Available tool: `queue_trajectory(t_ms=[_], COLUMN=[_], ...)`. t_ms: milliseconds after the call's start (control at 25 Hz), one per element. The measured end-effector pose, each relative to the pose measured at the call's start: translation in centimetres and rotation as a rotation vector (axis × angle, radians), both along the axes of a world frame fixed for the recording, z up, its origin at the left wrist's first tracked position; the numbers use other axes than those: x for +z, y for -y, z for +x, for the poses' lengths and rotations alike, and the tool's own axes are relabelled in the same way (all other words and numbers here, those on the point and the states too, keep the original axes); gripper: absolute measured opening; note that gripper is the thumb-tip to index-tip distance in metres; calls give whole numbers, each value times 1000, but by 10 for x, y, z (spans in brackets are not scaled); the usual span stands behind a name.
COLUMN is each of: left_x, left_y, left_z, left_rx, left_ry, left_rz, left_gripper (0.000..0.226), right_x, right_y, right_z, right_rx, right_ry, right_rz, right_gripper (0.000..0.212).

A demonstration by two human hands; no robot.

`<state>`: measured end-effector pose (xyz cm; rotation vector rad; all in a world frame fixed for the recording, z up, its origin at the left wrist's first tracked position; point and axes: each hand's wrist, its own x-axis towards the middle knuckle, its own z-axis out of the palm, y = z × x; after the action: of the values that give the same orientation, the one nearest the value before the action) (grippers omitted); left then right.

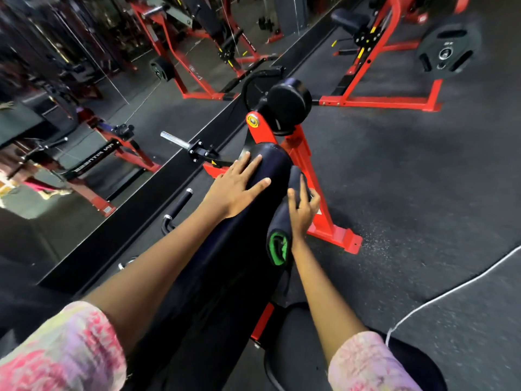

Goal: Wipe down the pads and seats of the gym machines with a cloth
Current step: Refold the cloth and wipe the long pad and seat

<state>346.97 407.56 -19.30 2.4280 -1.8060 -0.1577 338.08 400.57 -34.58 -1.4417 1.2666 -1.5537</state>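
The long black pad [225, 244] of the red machine [307, 176] runs up the middle of the view, sloping away from the person. A smaller black pad [284, 221] sits just beside it on the right. A bit of green [277, 245] shows at the near end of that small pad. It may be the cloth, but I cannot tell for sure.

The left hand [236, 187] lies flat on the top part of the long pad, fingers straight and spread, holding nothing. The right hand [303, 210] has its fingers curled around the small pad, gripping it.

To do this step well, I think the left hand should keep the big pad steady while the right hand rubs along the small pad from one end to the other, going around the sides too, not just the top. Slow, firm strokes would clean better than quick dabs.

Farther off stand a round black roller pad [289, 104], a mirror [84, 94] along the wall, a weight plate [446, 52], and the dark floor [423, 193].
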Motion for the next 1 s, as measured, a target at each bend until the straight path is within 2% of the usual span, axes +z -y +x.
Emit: queue_trajectory(t_ms=[120, 200, 320, 400, 520, 640, 720, 760, 840, 920, 1000], left_x=[3, 5, 4, 4, 5, 4, 5, 5, 5, 3, 3], left_y=[-1, -2, -3, -3, -2, -1, -1, -1, -1, -1, -1], left_z=[-1, -2, -5, -5, -6, -4, -3, -2, -2, -2, -1], left_rx=[24, 38, 38, 39, 32, 27, 27, 29, 37, 38, 32], left_ry=[-29, -24, -19, -16, -16, -14, -7, -8, -17, -26, -34], left_rz=[17, 27, 27, 34, 25, 24, 27, 29, 33, 25, -5], left_gripper=[60, 59, 57, 56, 55, 55, 54, 54, 54, 53, 52], right_x=[-38, -40, -30, -22, 15, 36, 9, -8, -32, -45, -48], right_y=[5, -3, -21, -42, -63, -43, -19, -5, 9, 0, -26], right_z=[-2, -6, -12, -7, 4, 7, 9, 6, -8, -17, -14], right_rx=[-29, 2, 82, 75, 30, -19, -30, -29, 73, 116, 84], right_ry=[-3, 18, 4, 46, 136, 133, 56, 16, 3, 45, 82], right_rz=[176, 367, 745, 883, 791, 419, 263, 255, 486, 787, 875], right_gripper=[75, 81, 61, 52, 48, 42, 47, 54, 60, 53, 51])
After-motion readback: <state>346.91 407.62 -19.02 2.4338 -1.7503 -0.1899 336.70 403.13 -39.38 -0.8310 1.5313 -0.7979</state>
